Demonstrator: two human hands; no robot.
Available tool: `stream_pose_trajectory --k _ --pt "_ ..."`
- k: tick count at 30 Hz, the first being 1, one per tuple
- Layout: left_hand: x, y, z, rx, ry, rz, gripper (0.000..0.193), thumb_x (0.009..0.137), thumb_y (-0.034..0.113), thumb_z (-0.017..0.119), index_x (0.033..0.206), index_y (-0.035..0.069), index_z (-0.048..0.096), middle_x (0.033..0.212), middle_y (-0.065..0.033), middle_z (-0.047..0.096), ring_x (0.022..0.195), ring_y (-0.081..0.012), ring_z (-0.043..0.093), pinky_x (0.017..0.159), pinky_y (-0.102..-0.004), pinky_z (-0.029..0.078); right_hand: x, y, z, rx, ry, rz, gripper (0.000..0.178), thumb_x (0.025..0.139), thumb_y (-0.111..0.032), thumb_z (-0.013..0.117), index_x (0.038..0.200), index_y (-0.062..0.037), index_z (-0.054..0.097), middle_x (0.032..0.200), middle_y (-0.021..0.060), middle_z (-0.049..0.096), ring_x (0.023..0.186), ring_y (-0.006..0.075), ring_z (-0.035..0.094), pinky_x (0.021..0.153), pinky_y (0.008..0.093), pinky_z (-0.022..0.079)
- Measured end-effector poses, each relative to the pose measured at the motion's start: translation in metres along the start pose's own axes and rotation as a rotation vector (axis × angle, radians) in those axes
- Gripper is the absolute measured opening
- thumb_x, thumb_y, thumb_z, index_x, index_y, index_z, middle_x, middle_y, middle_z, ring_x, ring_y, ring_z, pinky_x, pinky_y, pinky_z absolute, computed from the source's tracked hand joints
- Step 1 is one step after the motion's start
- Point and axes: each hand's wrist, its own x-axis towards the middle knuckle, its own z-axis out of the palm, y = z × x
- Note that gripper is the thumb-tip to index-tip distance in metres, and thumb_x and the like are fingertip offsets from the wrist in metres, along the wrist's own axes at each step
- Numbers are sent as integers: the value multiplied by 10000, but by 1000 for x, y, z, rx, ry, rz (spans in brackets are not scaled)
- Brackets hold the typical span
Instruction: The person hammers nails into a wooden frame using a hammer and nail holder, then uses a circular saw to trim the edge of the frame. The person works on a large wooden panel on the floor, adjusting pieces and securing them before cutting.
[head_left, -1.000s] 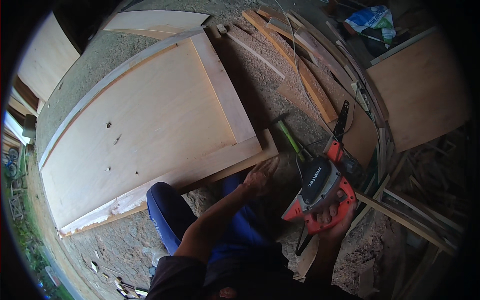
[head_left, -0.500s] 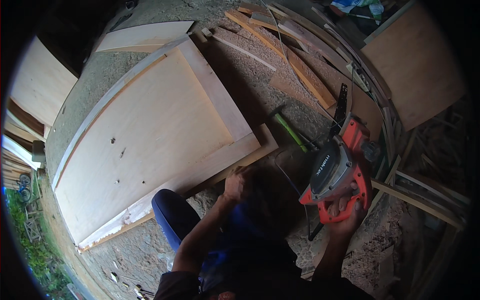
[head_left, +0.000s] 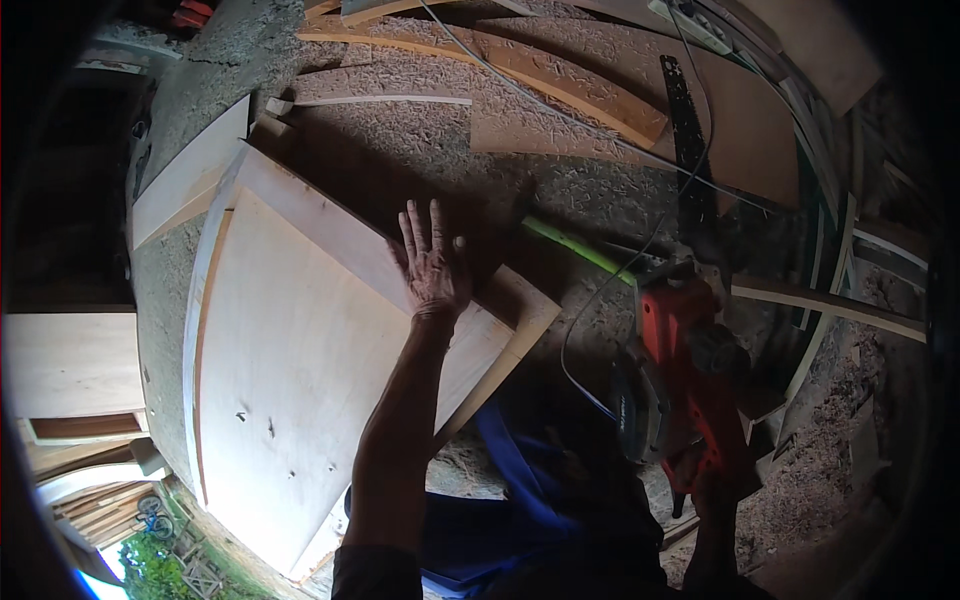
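Note:
My left hand lies with fingers stretched out on the top rail of a pale framed wooden panel. Its fingertips reach past the rail's outer edge. A few dark holes or marks show on the panel's flat face. On the right, my right hand is wrapped around the rear handle of a red and black electric hand planer. The planer is held beside the panel, apart from it. Shadow hides part of my right fingers.
A green-handled hammer lies between panel and planer, near a dark saw blade. Grey cable runs across shavings and long boards at the back. More timber lies at right. A plywood sheet stands at left.
My left hand has moved from a curled pose by the panel's near edge to lying spread on its top rail. The planer has come lower and turned. The whole view has swung.

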Motion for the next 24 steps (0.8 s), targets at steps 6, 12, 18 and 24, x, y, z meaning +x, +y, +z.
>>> stream_pose_trajectory --k 6,12,18,24 --pt "12 1 7 14 -56 28 604 1045 366 395 1599 182 240 1682 -91 160 1563 -294 74 1233 -566 20 59 -68 -7 262 -10 308 187 717 -135 749 848 -45 651 704 97 636 613 261 660 590 364 525" --pt "14 1 7 -6 -62 47 579 1039 371 430 1570 172 312 1667 -101 208 1556 -291 115 1236 -565 24 55 -75 2 574 -30 494 271 693 -156 790 892 -25 659 700 80 640 602 217 656 598 330 537" --pt "7 0 8 -15 -4 105 569 1037 366 445 1551 144 343 1648 -113 258 1542 -301 174 1241 -545 61 41 -67 -3 300 -93 155 262 715 -132 791 891 -2 647 675 31 628 613 106 618 563 282 508" --pt "-53 9 13 -273 25 136 567 1034 291 459 1548 95 324 1619 -168 303 1519 -353 232 1233 -525 159 57 -108 -32 897 -113 222 186 813 -90 662 961 19 634 631 28 582 529 98 564 495 274 452"
